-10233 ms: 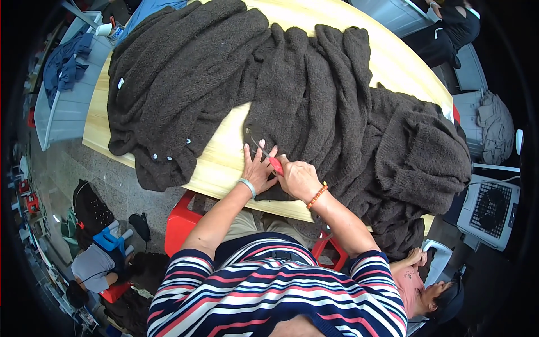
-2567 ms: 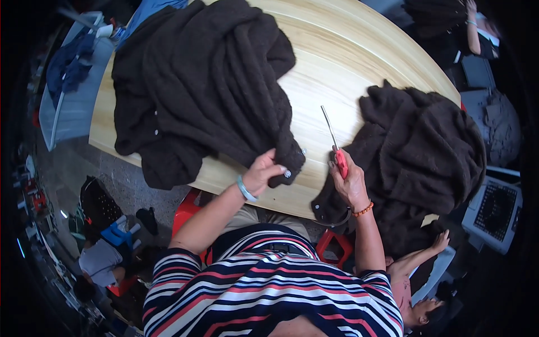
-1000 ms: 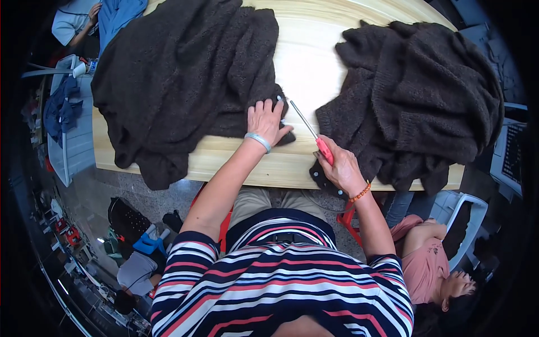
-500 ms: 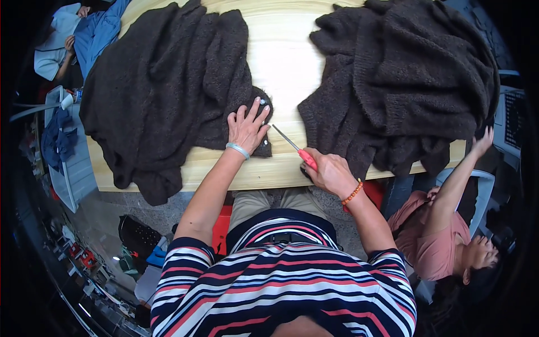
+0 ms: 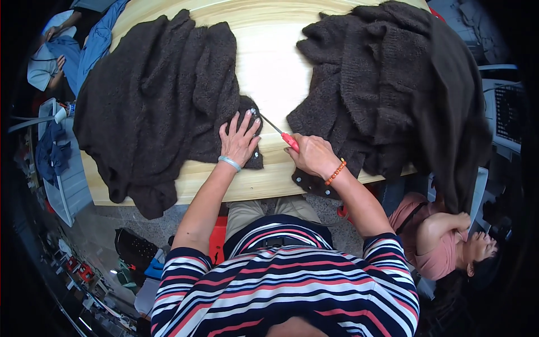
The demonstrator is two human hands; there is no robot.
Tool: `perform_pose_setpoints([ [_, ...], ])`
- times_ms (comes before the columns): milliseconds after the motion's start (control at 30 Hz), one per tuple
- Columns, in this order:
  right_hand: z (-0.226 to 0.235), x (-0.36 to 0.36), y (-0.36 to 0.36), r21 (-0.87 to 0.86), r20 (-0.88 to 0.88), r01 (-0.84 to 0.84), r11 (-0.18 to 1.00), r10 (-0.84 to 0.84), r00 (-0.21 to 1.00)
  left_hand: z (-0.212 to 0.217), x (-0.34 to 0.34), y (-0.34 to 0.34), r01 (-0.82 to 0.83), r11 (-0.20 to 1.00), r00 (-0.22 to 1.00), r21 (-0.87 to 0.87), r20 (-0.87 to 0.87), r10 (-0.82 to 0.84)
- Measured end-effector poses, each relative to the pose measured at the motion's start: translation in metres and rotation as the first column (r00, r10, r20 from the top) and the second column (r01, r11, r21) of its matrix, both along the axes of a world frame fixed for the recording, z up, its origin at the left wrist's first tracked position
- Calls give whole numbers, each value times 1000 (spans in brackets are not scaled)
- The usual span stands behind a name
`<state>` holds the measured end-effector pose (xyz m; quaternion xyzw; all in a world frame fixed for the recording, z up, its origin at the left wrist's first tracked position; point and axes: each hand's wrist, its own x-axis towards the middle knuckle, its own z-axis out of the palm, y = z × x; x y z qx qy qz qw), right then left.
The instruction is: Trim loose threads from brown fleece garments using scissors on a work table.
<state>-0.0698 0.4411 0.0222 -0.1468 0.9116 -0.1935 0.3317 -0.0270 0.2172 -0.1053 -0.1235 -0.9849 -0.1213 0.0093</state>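
Observation:
My left hand (image 5: 238, 140) lies flat with fingers spread on the front edge of a dark brown knitted garment (image 5: 151, 95). Shiny round buttons (image 5: 253, 111) run along that edge, by my fingertips and beside my thumb. In my right hand (image 5: 315, 155) is a red-handled tool (image 5: 289, 140) with a thin metal shaft. Its tip points up and left, close to the top button; whether it touches cannot be made out. Beneath and beside my right hand spreads a second dark brown knitted heap (image 5: 365, 84), with shiny buttons on its near corner.
Both heaps rest on a pale wooden table (image 5: 269, 67). At the right, a person in a pink top (image 5: 429, 241) holds dark fabric that hangs over the table's side. Another person (image 5: 48, 67) handles blue cloth at the far left. A grey bin (image 5: 64, 185) stands left of the table.
The tool's tip has moved up to the top button from beside my left thumb. The person at the right has lowered an arm, drawing dark fabric down over the table's side.

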Motion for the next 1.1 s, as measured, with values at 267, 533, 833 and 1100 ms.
perform_pose_setpoints([
  [267,-17,-14,-2,-42,18,-30,999,31,999,0,-2,0,13,1000,1000,25,2,-13],
  [533,1,23,22,-62,177,-85,994,95,980,-3,-13,-1,22,999,999,-24,39,-21],
  [833,-2,9,15,-93,81,-54,994,62,995,-6,-25,6,11,998,996,-58,88,-6],
  [1100,-3,23,26,-130,36,30,991,-25,999,-13,-67,5,-111,984,988,-142,88,124],
])
